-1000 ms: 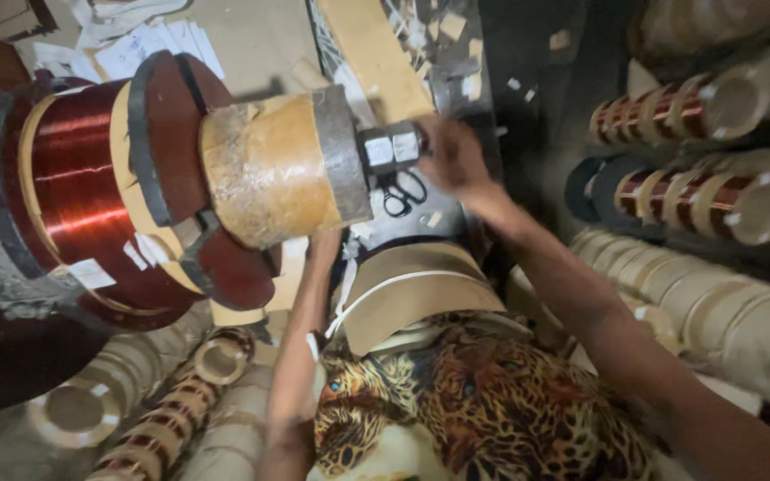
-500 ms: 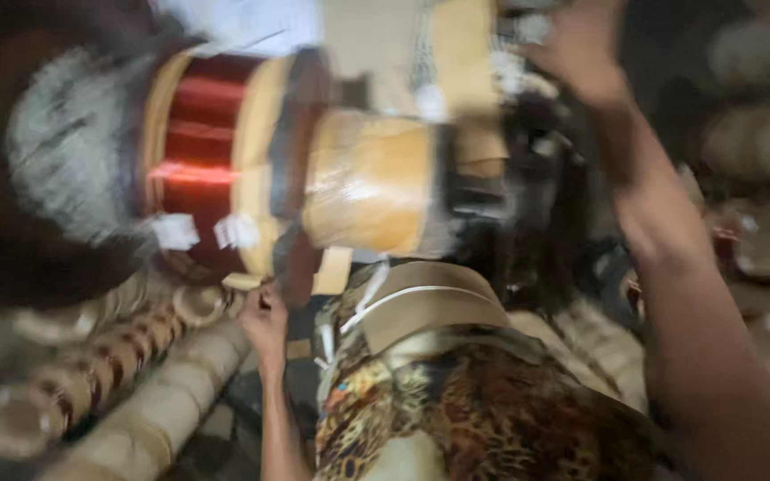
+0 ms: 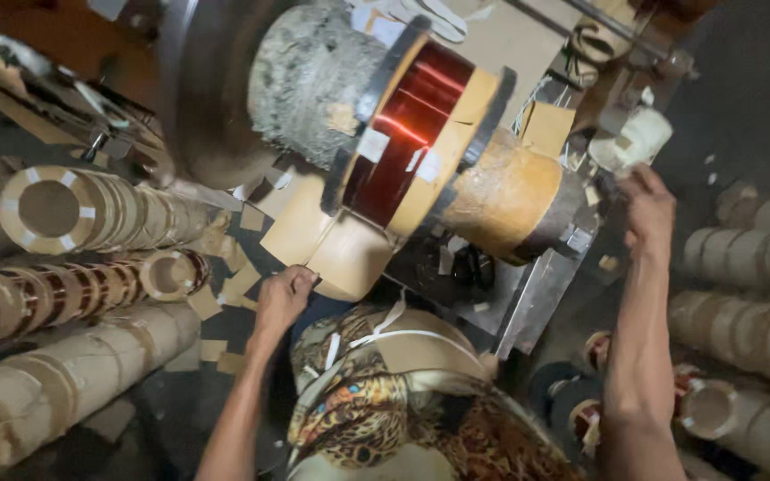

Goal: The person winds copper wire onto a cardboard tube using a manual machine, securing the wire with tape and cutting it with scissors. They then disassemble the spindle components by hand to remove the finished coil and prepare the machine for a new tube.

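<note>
The coil (image 3: 407, 134) sits on the former (image 3: 492, 191), tubes (image 3: 73, 267) stacked to its left, more tubes (image 3: 750, 276) right.

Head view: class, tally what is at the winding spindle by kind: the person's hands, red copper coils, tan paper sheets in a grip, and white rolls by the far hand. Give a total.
Hands: 2 (left hand, right hand)
Red copper coil: 1
Tan paper sheet, pinched by the left hand: 1
White roll at the right hand's fingertips: 1
Total: 5
</note>
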